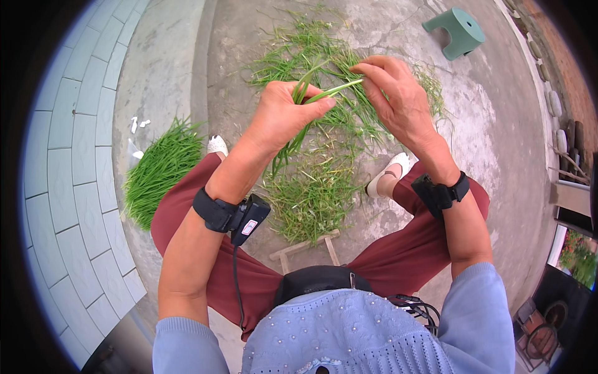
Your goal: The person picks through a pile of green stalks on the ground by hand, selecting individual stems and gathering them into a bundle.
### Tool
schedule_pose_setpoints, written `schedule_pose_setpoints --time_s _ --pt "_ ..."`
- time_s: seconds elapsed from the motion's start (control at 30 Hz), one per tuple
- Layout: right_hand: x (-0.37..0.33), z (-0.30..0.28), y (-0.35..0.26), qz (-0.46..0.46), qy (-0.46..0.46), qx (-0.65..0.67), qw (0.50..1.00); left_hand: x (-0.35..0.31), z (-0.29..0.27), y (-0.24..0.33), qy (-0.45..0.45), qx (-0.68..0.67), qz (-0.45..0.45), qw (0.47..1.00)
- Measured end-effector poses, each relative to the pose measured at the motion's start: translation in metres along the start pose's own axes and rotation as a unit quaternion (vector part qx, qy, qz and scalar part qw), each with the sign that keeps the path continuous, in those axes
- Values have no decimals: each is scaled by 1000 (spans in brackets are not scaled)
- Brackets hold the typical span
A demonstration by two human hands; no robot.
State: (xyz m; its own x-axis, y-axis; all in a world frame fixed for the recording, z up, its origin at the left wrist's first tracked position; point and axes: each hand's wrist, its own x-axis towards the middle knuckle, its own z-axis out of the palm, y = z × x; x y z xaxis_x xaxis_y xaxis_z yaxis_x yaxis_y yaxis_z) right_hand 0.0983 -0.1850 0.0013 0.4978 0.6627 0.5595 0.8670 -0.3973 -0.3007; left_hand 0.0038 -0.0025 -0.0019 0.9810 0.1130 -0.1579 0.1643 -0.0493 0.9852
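Observation:
My left hand (pixel 283 114) is closed around a few garlic chives (pixel 341 88), thumb pressed on the stalks. Their pale stem ends point right, while the long green leaves hang below the fist. At those pale ends, my right hand (pixel 398 98) pinches with curled fingers; the exact contact is partly hidden. Beneath both hands, loose chives and trimmings (pixel 314 193) lie scattered on the concrete between my feet. A thick, neatly gathered heap of chives (pixel 163 168) rests on the floor beside my left knee.
A green plastic stool (pixel 456 32) stands at the far right. Pale wall tiles (pixel 81 206) run along the left side. White scraps (pixel 138 124) lie behind the gathered heap. Stones and a brick edge (pixel 553 103) line the right. Part of a wooden frame (pixel 305 247) shows below me.

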Motion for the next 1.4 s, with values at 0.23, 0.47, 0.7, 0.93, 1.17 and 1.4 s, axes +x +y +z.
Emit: schedule_pose_setpoints --time_s 0.23,0.47,0.7,0.93,1.17,1.4 --pt "-7 5 -7 57 -190 215 956 -4 0 6 -36 3 -5 999" --pt "-9 -4 7 41 -222 166 960 -9 -14 9 -86 35 -53 994" --pt "-1 -18 18 245 -169 222 929 -12 -30 11 -29 -19 -84 996" --pt "-3 2 -5 33 -75 167 983 -9 -16 8 -70 -19 -91 993" --pt "-12 15 -14 -54 -143 103 983 -10 -9 5 -92 -19 -120 988" --pt "-17 5 10 -31 -188 51 980 -8 -19 1 -135 -54 -150 978"
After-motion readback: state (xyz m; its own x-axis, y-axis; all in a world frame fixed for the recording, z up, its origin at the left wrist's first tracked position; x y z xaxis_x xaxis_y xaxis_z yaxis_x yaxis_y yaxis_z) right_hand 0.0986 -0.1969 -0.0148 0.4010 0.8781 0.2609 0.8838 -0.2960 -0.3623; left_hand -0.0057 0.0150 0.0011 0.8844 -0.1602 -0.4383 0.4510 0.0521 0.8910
